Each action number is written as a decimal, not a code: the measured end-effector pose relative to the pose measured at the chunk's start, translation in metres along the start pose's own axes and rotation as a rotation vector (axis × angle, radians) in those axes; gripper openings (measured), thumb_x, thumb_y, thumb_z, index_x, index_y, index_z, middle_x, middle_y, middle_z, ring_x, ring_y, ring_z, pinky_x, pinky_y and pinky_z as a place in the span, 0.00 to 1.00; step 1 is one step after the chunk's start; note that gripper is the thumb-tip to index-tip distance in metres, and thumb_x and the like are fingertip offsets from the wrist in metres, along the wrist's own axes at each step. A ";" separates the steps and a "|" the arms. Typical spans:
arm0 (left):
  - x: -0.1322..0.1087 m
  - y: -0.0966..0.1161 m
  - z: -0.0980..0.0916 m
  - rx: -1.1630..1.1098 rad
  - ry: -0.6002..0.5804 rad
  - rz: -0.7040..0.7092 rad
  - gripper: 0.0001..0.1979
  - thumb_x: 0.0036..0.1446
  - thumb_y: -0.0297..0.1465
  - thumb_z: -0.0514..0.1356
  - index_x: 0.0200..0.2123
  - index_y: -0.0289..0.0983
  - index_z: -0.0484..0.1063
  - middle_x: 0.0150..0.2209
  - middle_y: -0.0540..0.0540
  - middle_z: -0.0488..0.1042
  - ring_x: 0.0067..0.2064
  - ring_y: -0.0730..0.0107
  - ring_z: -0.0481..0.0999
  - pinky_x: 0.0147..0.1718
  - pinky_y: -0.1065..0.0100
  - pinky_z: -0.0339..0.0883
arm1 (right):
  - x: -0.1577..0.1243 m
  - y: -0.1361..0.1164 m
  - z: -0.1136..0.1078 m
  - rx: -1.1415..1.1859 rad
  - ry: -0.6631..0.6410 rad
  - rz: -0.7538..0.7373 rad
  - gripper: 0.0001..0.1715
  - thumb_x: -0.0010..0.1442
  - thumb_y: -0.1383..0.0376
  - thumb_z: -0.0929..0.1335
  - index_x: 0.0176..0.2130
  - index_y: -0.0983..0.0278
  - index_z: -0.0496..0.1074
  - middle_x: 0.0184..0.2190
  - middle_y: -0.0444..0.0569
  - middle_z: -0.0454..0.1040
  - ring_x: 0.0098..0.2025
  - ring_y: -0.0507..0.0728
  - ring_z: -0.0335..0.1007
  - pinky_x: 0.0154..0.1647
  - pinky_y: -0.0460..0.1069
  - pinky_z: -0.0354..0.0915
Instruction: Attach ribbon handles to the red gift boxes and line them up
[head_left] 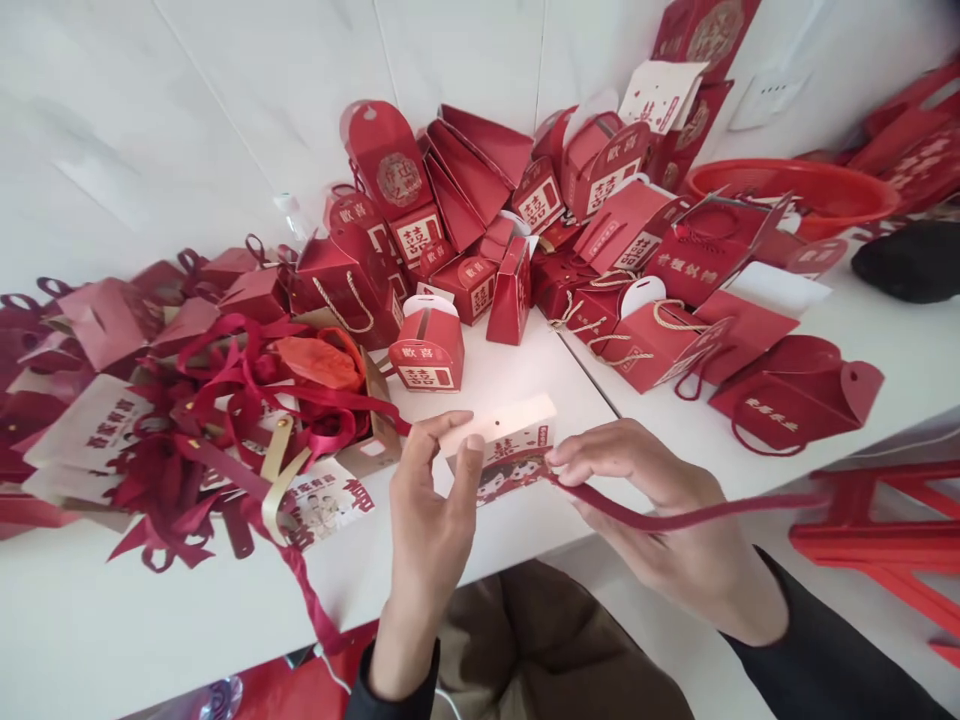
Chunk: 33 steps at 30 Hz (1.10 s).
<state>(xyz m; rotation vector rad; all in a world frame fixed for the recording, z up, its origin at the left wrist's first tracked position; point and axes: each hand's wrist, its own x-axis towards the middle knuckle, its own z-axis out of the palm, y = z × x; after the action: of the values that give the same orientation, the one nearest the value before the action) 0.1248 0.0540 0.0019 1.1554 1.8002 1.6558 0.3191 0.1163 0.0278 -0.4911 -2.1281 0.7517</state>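
My left hand (431, 520) pinches the left end of a small white gift box (504, 445) printed with red figures, held above the table's front edge. At the box's right end, my right hand (660, 510) has its fingers closed on a dark red ribbon (712, 515). The ribbon trails off to the right past my wrist. Both hands are close together in front of me.
A pile of loose red ribbons (225, 410) and flat printed cards lies at the left. Several folded red gift boxes (427, 350) crowd the back of the white table (525, 375). A red basin (795, 190) stands at the back right; red stools (885, 520) are below right.
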 end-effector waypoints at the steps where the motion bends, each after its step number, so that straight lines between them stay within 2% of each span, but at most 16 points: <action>1: 0.000 0.000 -0.001 -0.002 -0.025 -0.025 0.13 0.66 0.40 0.62 0.49 0.41 0.73 0.45 0.45 0.76 0.48 0.62 0.76 0.47 0.63 0.68 | 0.003 0.001 0.003 -0.049 -0.013 -0.020 0.14 0.70 0.77 0.65 0.48 0.59 0.69 0.50 0.47 0.76 0.55 0.57 0.71 0.57 0.51 0.67; 5: 0.000 0.002 -0.004 -0.043 -0.087 -0.051 0.11 0.66 0.39 0.61 0.48 0.41 0.71 0.43 0.45 0.76 0.47 0.63 0.77 0.46 0.64 0.68 | 0.012 0.005 0.014 -0.198 -0.030 -0.051 0.15 0.69 0.79 0.64 0.49 0.60 0.68 0.56 0.49 0.74 0.61 0.59 0.66 0.62 0.55 0.63; 9: 0.001 0.003 -0.002 -0.002 -0.066 -0.014 0.09 0.65 0.37 0.61 0.45 0.40 0.71 0.42 0.46 0.76 0.46 0.63 0.76 0.46 0.64 0.68 | 0.015 0.002 0.016 -0.202 -0.035 -0.038 0.15 0.70 0.78 0.64 0.49 0.60 0.67 0.54 0.50 0.75 0.59 0.59 0.68 0.59 0.57 0.65; 12: 0.001 0.005 -0.001 0.041 -0.062 -0.018 0.10 0.66 0.36 0.60 0.47 0.39 0.71 0.45 0.44 0.77 0.47 0.62 0.76 0.47 0.63 0.67 | 0.015 -0.004 0.015 -0.202 -0.057 -0.012 0.15 0.70 0.78 0.63 0.48 0.59 0.66 0.51 0.50 0.75 0.56 0.61 0.70 0.56 0.58 0.67; 16: 0.002 0.007 -0.002 0.047 -0.100 -0.010 0.10 0.66 0.35 0.59 0.46 0.38 0.73 0.45 0.42 0.78 0.49 0.59 0.77 0.50 0.60 0.68 | 0.016 -0.005 0.018 -0.262 0.005 -0.001 0.18 0.68 0.80 0.63 0.49 0.58 0.66 0.50 0.49 0.76 0.56 0.62 0.69 0.55 0.59 0.66; 23: 0.007 0.012 0.005 -0.036 -0.102 -0.067 0.10 0.63 0.37 0.62 0.44 0.38 0.73 0.41 0.45 0.80 0.42 0.61 0.79 0.40 0.65 0.71 | 0.017 0.002 0.021 -0.267 -0.038 -0.010 0.18 0.69 0.79 0.63 0.51 0.60 0.66 0.54 0.50 0.74 0.60 0.61 0.65 0.60 0.58 0.61; 28: 0.007 0.011 0.007 0.016 -0.090 -0.072 0.06 0.64 0.33 0.61 0.40 0.38 0.75 0.38 0.47 0.80 0.40 0.64 0.78 0.44 0.65 0.69 | 0.014 0.002 0.021 -0.303 -0.014 -0.002 0.16 0.69 0.79 0.63 0.50 0.60 0.66 0.48 0.50 0.75 0.55 0.62 0.67 0.55 0.58 0.64; 33: 0.002 0.011 0.004 -0.055 -0.162 -0.078 0.06 0.65 0.35 0.61 0.40 0.39 0.71 0.34 0.51 0.77 0.34 0.68 0.78 0.34 0.70 0.69 | 0.018 -0.002 0.025 -0.231 -0.040 0.026 0.16 0.68 0.80 0.64 0.47 0.60 0.67 0.45 0.49 0.73 0.50 0.63 0.66 0.50 0.57 0.67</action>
<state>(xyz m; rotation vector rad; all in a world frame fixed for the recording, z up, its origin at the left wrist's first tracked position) 0.1298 0.0574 0.0116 1.1458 1.6674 1.5125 0.2886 0.1170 0.0269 -0.6316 -2.2619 0.5354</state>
